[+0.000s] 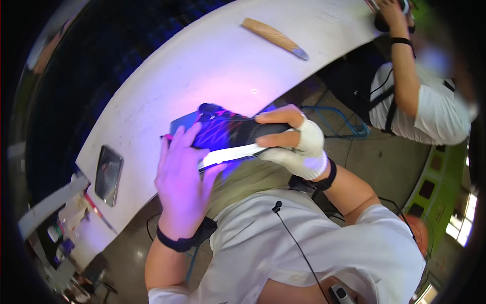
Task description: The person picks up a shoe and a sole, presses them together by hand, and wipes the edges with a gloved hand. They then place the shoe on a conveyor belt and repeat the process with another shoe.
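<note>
A black shoe with pink-red laces and a white sole is held up in front of my chest, over the table's near edge. My left hand, bare and lit violet, grips its left end, with fingers on the upper and thumb by the sole. On the other end my right hand, in a white glove that leaves fingertips uncovered, clasps the dark upper and the sole. A blue-grey flat piece shows behind the shoe; what it belongs to is hidden.
On the white table lie a wooden-handled knife at the far side and a phone at the left. A red pen-like tool rests near the left corner. Another person works at the right.
</note>
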`<move>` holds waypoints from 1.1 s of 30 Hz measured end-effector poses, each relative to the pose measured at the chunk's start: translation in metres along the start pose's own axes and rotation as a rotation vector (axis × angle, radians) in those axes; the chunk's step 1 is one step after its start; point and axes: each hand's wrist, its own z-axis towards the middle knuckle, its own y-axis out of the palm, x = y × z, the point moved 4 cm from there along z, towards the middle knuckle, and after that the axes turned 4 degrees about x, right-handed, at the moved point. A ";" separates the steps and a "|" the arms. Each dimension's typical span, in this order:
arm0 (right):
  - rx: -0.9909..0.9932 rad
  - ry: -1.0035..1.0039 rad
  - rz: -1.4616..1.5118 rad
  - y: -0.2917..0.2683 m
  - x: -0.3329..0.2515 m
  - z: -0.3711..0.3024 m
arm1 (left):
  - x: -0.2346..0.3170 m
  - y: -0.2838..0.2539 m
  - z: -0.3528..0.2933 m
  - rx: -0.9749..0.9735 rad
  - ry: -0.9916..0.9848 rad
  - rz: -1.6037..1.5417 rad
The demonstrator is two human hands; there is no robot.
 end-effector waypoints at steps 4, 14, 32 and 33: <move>-0.077 -0.157 -0.211 0.000 -0.007 0.021 | -0.029 -0.004 -0.016 0.020 0.010 -0.155; -0.102 0.464 0.477 0.066 0.022 0.080 | -0.035 -0.120 -0.019 0.139 -0.011 -0.397; 0.137 0.479 1.602 0.108 -0.042 0.183 | -0.031 -0.122 0.037 -0.013 -0.357 -0.503; 0.056 0.430 1.467 0.110 -0.046 0.186 | -0.032 -0.121 0.037 0.002 -0.404 -0.535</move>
